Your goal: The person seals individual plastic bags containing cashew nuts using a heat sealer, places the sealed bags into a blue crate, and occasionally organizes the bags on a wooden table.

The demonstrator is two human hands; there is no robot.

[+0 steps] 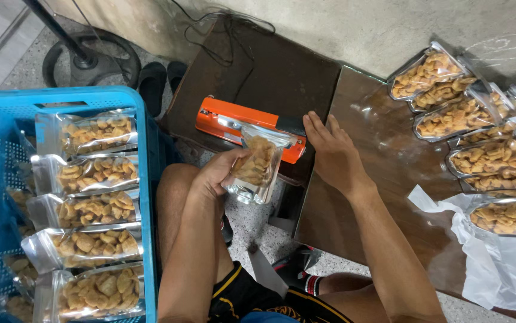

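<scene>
Head camera, looking down: a clear snack pouch (257, 167) sits at the centre of the frame, its long axis running from lower left to upper right. Its open mouth points up and to the right and lies across the orange heat sealer (247, 127), while its bottom end points down toward the person's knee. The left hand (219, 173) grips the pouch from the left side, fingers curled around its lower half, thumb on the near face. The right hand (331, 152) lies flat and spread, just right of the pouch and not touching it, its fingertips on the dark right end of the sealer and its palm over the edge of the brown board (384, 155). So the pouch lies between the two hands, held only by the left one.

At the left of the frame a blue crate (144, 143) holds a column of filled pouches (93, 209) lying flat. At the upper right, more filled pouches (479, 137) lie overlapping in a row on the brown board, with a crumpled white plastic sheet (497, 263) below them at the lower right. A dark fan base (90, 57) stands on the floor at the upper left.
</scene>
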